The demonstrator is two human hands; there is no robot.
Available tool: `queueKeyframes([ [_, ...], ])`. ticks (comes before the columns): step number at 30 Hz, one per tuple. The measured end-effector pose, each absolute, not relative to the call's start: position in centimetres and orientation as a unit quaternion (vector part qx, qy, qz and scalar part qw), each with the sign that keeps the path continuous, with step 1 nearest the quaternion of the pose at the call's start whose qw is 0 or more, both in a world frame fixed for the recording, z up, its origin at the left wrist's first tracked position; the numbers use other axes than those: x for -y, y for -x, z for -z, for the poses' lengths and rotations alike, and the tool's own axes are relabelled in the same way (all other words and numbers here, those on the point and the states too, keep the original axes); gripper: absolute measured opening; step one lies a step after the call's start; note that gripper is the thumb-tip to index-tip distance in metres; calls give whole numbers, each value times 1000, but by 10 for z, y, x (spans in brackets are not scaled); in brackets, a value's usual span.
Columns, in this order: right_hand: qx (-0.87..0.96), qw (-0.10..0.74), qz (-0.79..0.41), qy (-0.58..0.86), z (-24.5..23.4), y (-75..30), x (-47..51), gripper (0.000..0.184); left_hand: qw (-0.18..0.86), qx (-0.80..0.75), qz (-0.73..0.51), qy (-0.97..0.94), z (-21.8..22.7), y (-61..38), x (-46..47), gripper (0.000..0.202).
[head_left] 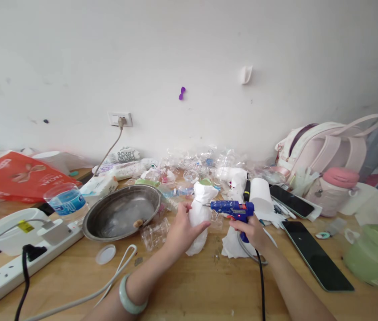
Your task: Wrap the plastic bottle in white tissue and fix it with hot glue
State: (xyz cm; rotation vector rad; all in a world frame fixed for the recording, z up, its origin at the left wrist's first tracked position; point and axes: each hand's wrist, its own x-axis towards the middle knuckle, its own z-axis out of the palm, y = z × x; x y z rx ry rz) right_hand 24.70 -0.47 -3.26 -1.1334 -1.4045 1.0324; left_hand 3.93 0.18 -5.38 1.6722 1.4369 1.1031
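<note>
My left hand [187,227] is wrapped round a white paper-covered, bottle-shaped form [199,214], which stands upright on the wooden table. In my right hand [254,229] is a blue hot glue gun [230,208], gripped by its handle, with a small red light showing on its body. The gun's metal nozzle points left and reaches the narrow neck of the white form; whether it touches is too small to tell. A black cord [261,285] runs down from the gun's handle. Crumpled white tissue [237,244] lies below the gun.
To the left are a metal basin [122,209], a white power strip [24,263] and loose cables. A paper roll [260,194], a phone [316,254], a green container [372,254] and a pink backpack [322,147] stand right. Clear plastic packaging [205,158] lines the wall.
</note>
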Motion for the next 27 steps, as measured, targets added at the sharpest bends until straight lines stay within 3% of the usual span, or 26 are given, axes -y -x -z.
queueKeyframes([
  [9,568,485,-436,503,33,-251,2,17,323,-545,-427,-645,59,-41,-3,45],
  [17,649,445,-390,479,27,-249,9,11,304,-541,-434,-654,55,-42,0,45],
  [27,624,472,-387,488,18,-250,9,12,302,-552,-443,-638,57,-42,-1,49],
])
